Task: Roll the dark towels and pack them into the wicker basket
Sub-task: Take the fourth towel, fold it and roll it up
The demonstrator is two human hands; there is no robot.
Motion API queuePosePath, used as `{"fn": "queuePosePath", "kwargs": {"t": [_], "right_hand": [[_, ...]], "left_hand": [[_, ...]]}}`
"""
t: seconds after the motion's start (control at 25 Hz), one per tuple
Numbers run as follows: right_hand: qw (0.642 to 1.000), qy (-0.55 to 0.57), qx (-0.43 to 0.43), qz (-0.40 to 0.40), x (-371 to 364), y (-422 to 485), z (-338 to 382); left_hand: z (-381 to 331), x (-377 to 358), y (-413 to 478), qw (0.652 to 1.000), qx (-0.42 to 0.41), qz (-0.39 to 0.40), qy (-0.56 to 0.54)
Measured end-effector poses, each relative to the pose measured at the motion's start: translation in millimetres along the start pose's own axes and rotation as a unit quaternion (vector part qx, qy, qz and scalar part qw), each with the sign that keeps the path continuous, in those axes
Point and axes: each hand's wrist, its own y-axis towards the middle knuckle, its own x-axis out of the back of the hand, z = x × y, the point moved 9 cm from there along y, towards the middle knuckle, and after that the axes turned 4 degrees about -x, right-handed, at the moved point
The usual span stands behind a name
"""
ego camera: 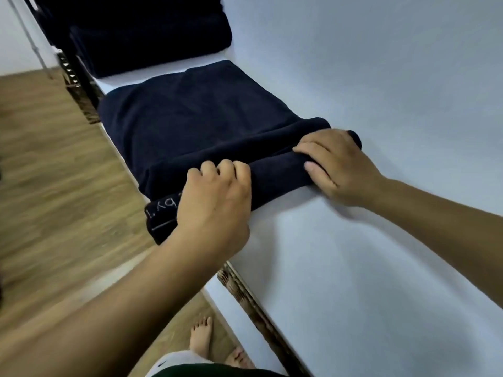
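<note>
1. While the dark towel (pixel 196 123) lay flat on the white table (pixel 381 240), reaching from the centre towards 11 o'clock, its near end was turned up into a roll.
2. At the roll's 8 o'clock end the left hand (pixel 215 197) gripped the cloth, fingers curled over the top. The hand hid the thumb and part of the pale lettering on the hem, so the word could not be read.
3. At the 3 o'clock end the right hand (pixel 334 164) clasped the roll, fingers laid over it and thumb against its near side. The roll's tip showed just past the knuckles.
4. A pile (pixel 152 36) of dark cloth sat at 11 o'clock, cut off by the top edge. Its folds were too dark to count.
5. Woven trim (pixel 245 295) ran under the table's edge towards 6 o'clock. What it belonged to was unclear.
6. Blurred wood floor (pixel 54 186) filled 9 o'clock, and bare feet (pixel 201 336) showed at 6 o'clock, partly hidden.
</note>
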Motion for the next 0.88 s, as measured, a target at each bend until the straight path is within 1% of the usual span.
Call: {"fn": "queuePosePath", "kwargs": {"t": [0.08, 0.16, 0.24, 0.32, 0.36, 0.44, 0.52, 0.56, 0.64, 0.72, 0.8, 0.88], "right_hand": [[0.998, -0.009, 0.054, 0.03, 1.3, -29.5, 13.5], [0.995, -0.024, 0.074, 0.06, -0.1, -50.5, 14.5], [0.994, -0.027, 0.086, 0.065, 5.8, -58.4, 10.6], [0.992, 0.004, 0.094, 0.083, 13.0, -56.5, 11.2], [0.99, 0.026, 0.09, 0.107, 14.0, -52.7, 12.1], [0.978, 0.063, 0.057, 0.19, 6.7, -41.8, 10.4], [0.956, 0.065, 0.006, 0.287, -6.2, -29.8, 4.7], [0.946, 0.058, -0.012, 0.318, -12.1, -25.2, 1.6], [0.933, 0.063, -0.04, 0.352, -20.1, -18.3, -2.2], [0.915, 0.105, -0.077, 0.382, -24.9, -12.5, -5.4], [0.893, 0.142, -0.093, 0.416, -29.1, -5.4, -4.7], [0.879, 0.142, -0.095, 0.445, -32.0, 1.9, -2.1]], "left_hand": [[-41.5, 5.2, -18.0, 0.999, -0.029, -0.001, -0.034], [-79.6, 2.7, -34.1, 0.997, -0.049, 0.024, -0.048], [-93.9, 1.9, -39.2, 0.996, -0.046, 0.035, -0.064], [-87.9, 2.3, -37.1, 0.994, -0.036, 0.037, -0.1], [-81.5, 3.4, -35.1, 0.991, -0.034, 0.039, -0.12], [-67.7, 2.5, -31.5, 0.983, -0.03, 0.053, -0.171], [-56.8, -1.5, -30.4, 0.974, -0.021, 0.072, -0.212], [-52.4, -2.6, -30.6, 0.973, -0.012, 0.075, -0.218], [-48.1, -2.4, -28.7, 0.977, 0.001, 0.064, -0.202], [-52.3, -2.0, -29.1, 0.986, 0.014, 0.038, -0.165], [-68.4, -4.4, -34.6, 0.994, 0.019, 0.028, -0.105], [-79.5, -12.4, -41.4, 0.996, 0.03, 0.066, -0.047]]}}
